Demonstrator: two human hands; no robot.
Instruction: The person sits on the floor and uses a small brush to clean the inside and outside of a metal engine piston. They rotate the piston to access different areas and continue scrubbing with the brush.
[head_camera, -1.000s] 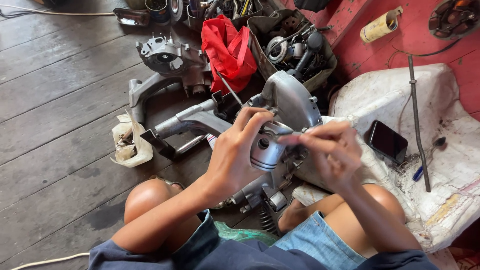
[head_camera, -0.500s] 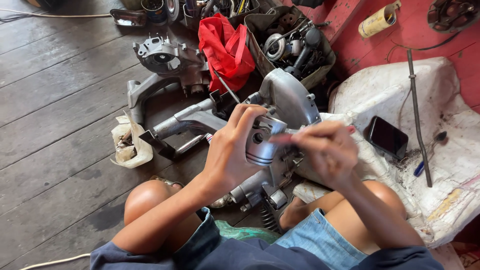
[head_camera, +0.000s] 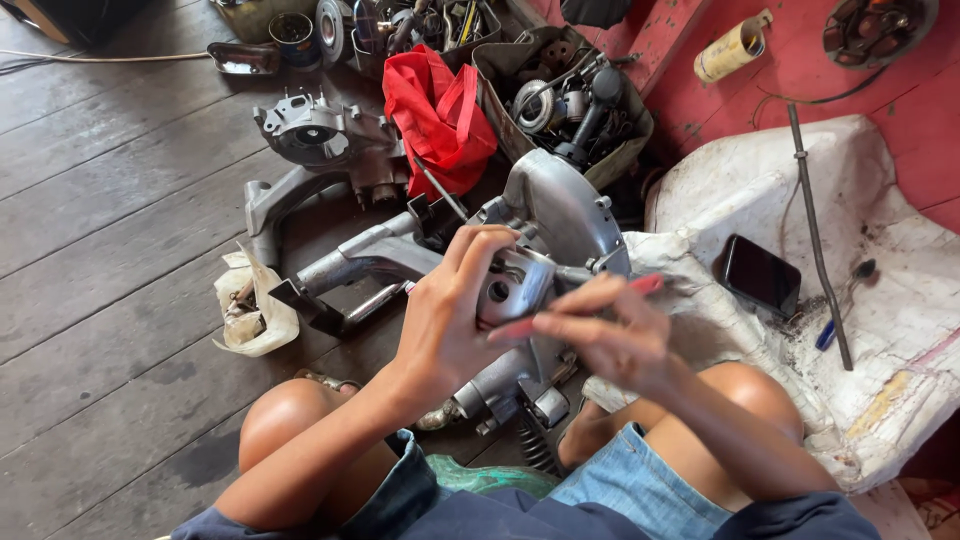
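The left hand (head_camera: 445, 320) is wrapped around a grey metal piston (head_camera: 512, 288); just beside it, the right hand (head_camera: 600, 335) pinches a thin red tool (head_camera: 640, 285)

The left hand (head_camera: 445, 325) is raised in front of the body, forearm running up from the lower left over the bent left knee, wrist slightly flexed. Its fingers (head_camera: 478, 250) curl over the top and the thumb presses from below, closed in a firm grasp. The right hand (head_camera: 600, 335) comes in from the lower right, forearm crossing the right knee, fingers bunched together in a pinch, palm turned down, just beside the left hand.
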